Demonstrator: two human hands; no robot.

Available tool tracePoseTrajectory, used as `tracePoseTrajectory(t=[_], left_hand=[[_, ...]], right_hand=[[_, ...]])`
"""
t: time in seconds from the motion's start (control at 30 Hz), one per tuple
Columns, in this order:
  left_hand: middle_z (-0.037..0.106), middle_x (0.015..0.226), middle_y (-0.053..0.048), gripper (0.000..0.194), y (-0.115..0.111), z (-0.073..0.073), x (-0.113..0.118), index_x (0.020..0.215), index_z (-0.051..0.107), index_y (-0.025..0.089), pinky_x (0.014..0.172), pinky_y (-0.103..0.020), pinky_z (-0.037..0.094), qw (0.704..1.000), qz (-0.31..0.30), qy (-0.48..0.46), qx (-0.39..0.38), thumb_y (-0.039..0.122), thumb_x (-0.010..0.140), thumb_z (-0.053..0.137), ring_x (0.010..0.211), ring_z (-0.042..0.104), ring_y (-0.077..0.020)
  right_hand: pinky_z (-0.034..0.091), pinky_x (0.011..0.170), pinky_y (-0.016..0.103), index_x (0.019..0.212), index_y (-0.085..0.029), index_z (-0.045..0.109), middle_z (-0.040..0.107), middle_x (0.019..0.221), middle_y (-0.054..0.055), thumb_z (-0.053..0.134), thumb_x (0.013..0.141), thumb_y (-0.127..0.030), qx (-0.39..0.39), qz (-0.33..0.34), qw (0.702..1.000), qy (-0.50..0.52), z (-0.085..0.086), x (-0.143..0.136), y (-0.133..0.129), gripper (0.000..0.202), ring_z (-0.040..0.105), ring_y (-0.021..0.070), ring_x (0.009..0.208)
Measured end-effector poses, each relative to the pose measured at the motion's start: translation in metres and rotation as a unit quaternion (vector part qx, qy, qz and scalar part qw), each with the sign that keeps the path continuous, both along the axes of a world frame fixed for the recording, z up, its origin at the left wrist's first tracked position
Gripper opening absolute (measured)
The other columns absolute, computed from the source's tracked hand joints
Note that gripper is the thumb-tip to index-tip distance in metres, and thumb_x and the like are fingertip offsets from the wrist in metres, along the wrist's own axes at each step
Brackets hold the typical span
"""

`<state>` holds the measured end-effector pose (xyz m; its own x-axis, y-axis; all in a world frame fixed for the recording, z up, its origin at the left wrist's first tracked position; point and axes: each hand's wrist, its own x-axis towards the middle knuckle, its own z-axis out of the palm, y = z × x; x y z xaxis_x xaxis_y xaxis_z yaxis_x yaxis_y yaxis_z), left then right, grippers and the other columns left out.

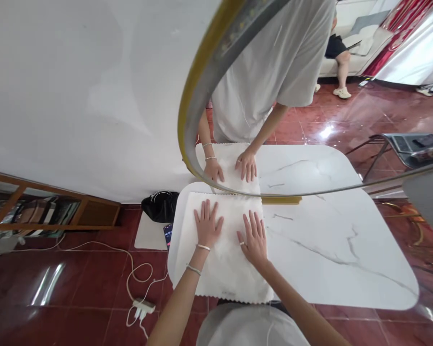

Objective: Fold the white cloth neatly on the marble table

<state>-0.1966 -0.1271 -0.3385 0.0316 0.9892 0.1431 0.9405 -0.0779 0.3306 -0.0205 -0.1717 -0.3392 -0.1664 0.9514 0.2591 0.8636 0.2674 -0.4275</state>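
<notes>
A white cloth [234, 271] with a scalloped edge lies spread on the white marble-patterned table [332, 240]. Flat on its upper left part rests my left hand [207, 226], fingers spread, with two bracelets on the wrist. My right hand [254, 238], wearing a ring, lies on the cloth near its right edge with the fingers apart. Neither hand grips anything. Just beyond the cloth stands a large round mirror [187, 110] with a gold rim, which reflects both hands, the cloth and my grey shirt.
Left of the table, a black bag [160, 205] and a phone [168, 234] lie on a pale seat [149, 233]. A power strip [143, 305] with white cables is on the red tiled floor. A wooden shelf [50, 209] stands by the wall. The mirror reflects a seated person and a chair.
</notes>
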Motion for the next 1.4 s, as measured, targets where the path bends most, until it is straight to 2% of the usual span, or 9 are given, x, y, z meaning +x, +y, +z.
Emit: tracePoseTrajectory(t=[0.2,0.37,0.5,0.63,0.73,1.0,1.17,1.3,1.4], left_hand=[[0.025,0.156,-0.01,0.056,0.014,-0.007,-0.012,0.145,0.034,0.029,0.113,-0.066,0.004,0.999,0.05,0.011,-0.002,0.042,0.092,0.045,0.145,0.019,-0.03],[0.025,0.156,-0.009,0.056,0.048,-0.006,-0.02,0.144,0.038,0.029,0.114,-0.065,0.001,0.998,0.067,0.001,-0.003,0.041,0.09,0.047,0.145,0.02,-0.0296],[0.025,0.156,-0.01,0.054,0.074,-0.003,-0.033,0.14,0.043,0.029,0.113,-0.067,0.002,0.995,0.096,-0.005,-0.008,0.042,0.088,0.05,0.144,0.019,-0.0312],[0.025,0.157,-0.01,0.054,0.088,0.0,-0.042,0.14,0.044,0.03,0.113,-0.066,0.002,0.992,0.127,-0.015,-0.018,0.045,0.088,0.05,0.144,0.019,-0.0325],[0.024,0.157,-0.011,0.055,0.082,-0.001,-0.043,0.141,0.042,0.03,0.113,-0.065,0.003,0.992,0.127,-0.017,-0.021,0.045,0.088,0.049,0.145,0.019,-0.0307],[0.016,0.159,-0.01,0.06,0.038,-0.005,-0.012,0.146,0.033,0.03,0.112,-0.067,0.0,0.994,0.107,0.012,-0.036,0.048,0.09,0.046,0.146,0.01,-0.0334],[0.016,0.159,-0.009,0.055,0.065,-0.002,-0.002,0.147,0.03,0.032,0.112,-0.067,0.004,0.994,0.096,0.033,-0.05,0.045,0.094,0.038,0.147,0.008,-0.0299],[0.022,0.158,-0.006,0.048,0.086,-0.001,-0.019,0.144,0.036,0.032,0.115,-0.06,0.007,0.991,0.125,0.02,-0.05,0.03,0.096,0.032,0.146,0.015,-0.0234],[0.024,0.157,-0.008,0.048,0.079,0.0,-0.046,0.143,0.04,0.029,0.117,-0.054,0.013,0.986,0.16,0.014,-0.048,0.03,0.096,0.036,0.145,0.02,-0.0233]], right_hand=[[0.024,0.114,0.05,0.152,-0.01,-0.002,0.019,0.156,0.016,0.031,0.097,-0.033,0.025,0.049,0.995,-0.084,-0.013,-0.022,0.072,0.069,0.015,0.0277,0.145],[0.022,0.11,0.056,0.147,-0.007,0.027,0.034,0.149,0.02,0.033,0.095,-0.045,-0.031,0.025,0.992,-0.117,-0.006,-0.052,0.104,0.065,0.028,0.0366,0.138],[0.033,0.1,0.054,0.135,-0.006,0.046,0.056,0.128,0.022,0.028,0.097,-0.043,-0.092,0.002,0.985,-0.143,0.0,-0.077,0.134,0.056,0.05,0.0364,0.118],[0.039,0.092,0.05,0.122,-0.008,0.055,0.064,0.111,0.021,0.028,0.097,-0.045,-0.105,0.005,0.983,-0.149,0.0,-0.092,0.162,0.052,0.056,0.0361,0.106],[0.038,0.094,0.049,0.13,-0.008,0.05,0.06,0.119,0.022,0.027,0.098,-0.043,-0.099,0.016,0.983,-0.151,-0.002,-0.09,0.163,0.052,0.054,0.0361,0.11],[0.025,0.108,0.053,0.143,-0.009,0.036,0.044,0.144,0.018,0.032,0.097,-0.031,-0.026,0.092,0.983,-0.159,-0.003,-0.052,0.116,0.052,0.038,0.0331,0.132],[0.036,0.102,0.044,0.144,-0.015,0.038,0.045,0.144,0.013,0.027,0.095,-0.018,-0.024,0.113,0.981,-0.159,-0.004,-0.059,0.134,0.05,0.046,0.0295,0.127],[0.041,0.097,0.047,0.145,-0.014,0.034,0.043,0.145,0.017,0.032,0.096,-0.035,-0.047,0.104,0.98,-0.162,-0.009,-0.08,0.157,0.054,0.048,0.0336,0.124],[0.038,0.098,0.053,0.148,-0.016,0.029,0.037,0.148,0.017,0.035,0.095,-0.044,-0.053,0.122,0.978,-0.162,-0.011,-0.097,0.164,0.06,0.042,0.0372,0.128]])
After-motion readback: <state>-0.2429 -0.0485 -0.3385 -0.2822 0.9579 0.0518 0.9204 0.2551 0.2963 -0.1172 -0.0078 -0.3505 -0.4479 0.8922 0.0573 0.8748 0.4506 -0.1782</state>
